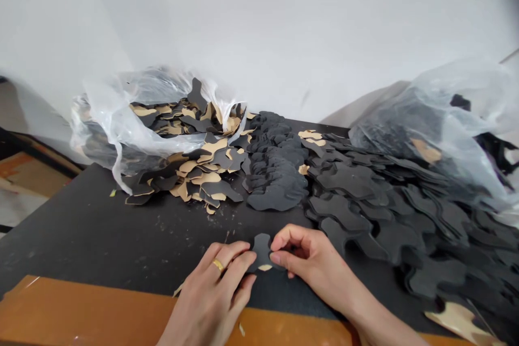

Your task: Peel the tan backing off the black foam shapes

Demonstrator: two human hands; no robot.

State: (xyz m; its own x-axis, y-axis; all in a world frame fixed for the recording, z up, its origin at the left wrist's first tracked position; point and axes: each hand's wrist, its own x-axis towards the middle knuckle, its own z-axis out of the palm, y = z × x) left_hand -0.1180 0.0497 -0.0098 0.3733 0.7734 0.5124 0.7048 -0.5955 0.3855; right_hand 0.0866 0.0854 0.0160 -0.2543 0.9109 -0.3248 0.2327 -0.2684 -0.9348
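A small dark grey cut-out piece [261,247] with a waisted outline lies on the black tabletop in front of me. Near its lower edge a beige patch [265,267] shows. My left hand [221,275], with a gold ring on one finger, has its fingertips curled down on the left side of the piece. At the right edge, thumb and index finger of my right hand [302,254] pinch the piece. What lies under the right fingers is hidden. Just beyond, a long overlapping row of dark pieces [278,173] runs toward the wall.
To the left, an open plastic bag [105,113] spills mixed black and beige pieces [203,173]. Stacks of dark cut-outs [377,216] spread over the right side, before another plastic bag [446,124]. Orange-brown tape [89,311] covers the table's front edge. A white wall [284,27] stands behind.
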